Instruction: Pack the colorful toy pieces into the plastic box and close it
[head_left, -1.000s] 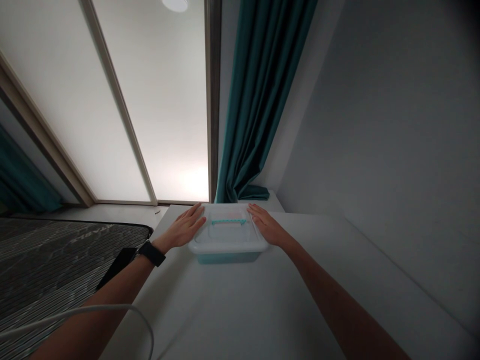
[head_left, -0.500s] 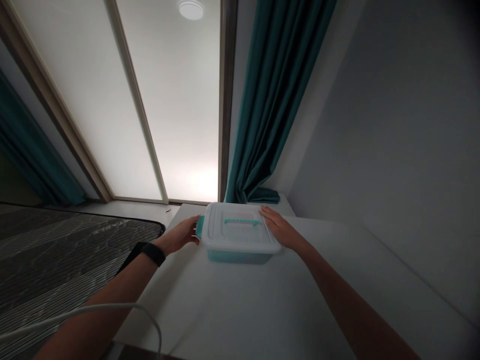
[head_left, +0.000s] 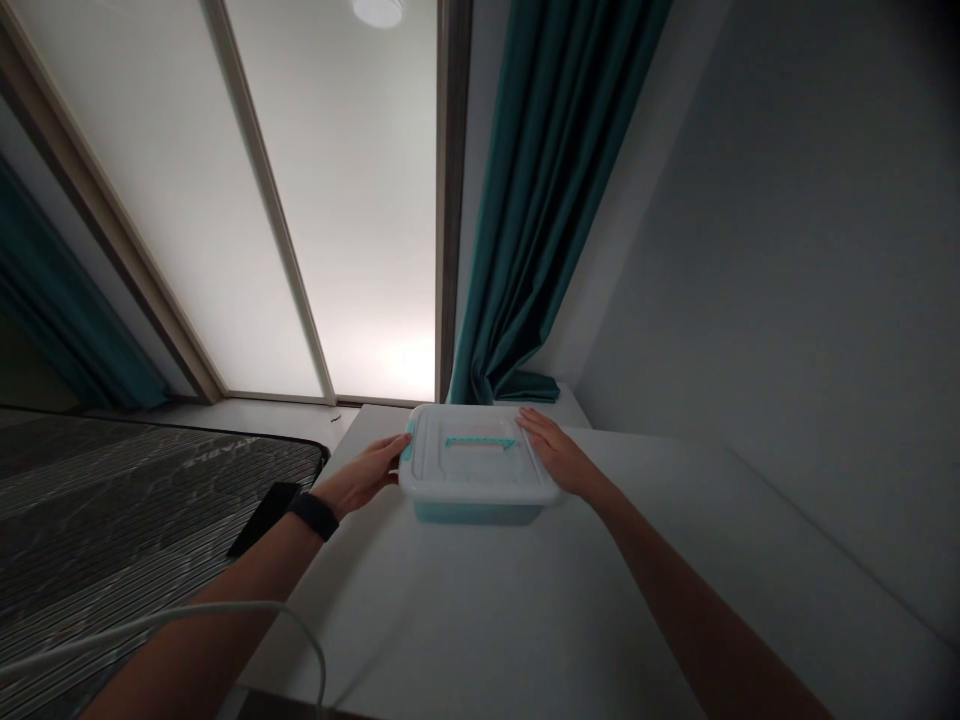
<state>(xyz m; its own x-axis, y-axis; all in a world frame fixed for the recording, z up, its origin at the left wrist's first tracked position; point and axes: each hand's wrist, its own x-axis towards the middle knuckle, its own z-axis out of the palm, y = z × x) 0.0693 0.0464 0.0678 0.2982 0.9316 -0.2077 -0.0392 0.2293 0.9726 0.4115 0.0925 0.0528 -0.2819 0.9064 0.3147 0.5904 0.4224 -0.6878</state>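
A lidded plastic storage box [head_left: 480,512] with a see-through teal body sits on the white table. Its white lid [head_left: 480,475] carries a teal handle [head_left: 480,441] that lies flat. On the left rim a teal latch [head_left: 408,440] lies against the lid. My left hand [head_left: 367,474] grips that latch, thumb on top and fingers partly hidden below the rim. My right hand [head_left: 559,450] rests on the lid's right edge with its fingers stretched out. The right side of the box is mostly hidden beneath it.
The white table [head_left: 480,610] meets a grey wall [head_left: 810,300] on the right. A dark striped mattress [head_left: 112,510] with a black flat object [head_left: 264,518] is at left. A white cable [head_left: 225,607] crosses my left forearm. Teal curtain [head_left: 555,200] and frosted doors [head_left: 360,220] stand behind.
The left latch stuck outward and now lies up against the lid's rim. My left hand has moved slightly right with it. My right hand stays on the lid.
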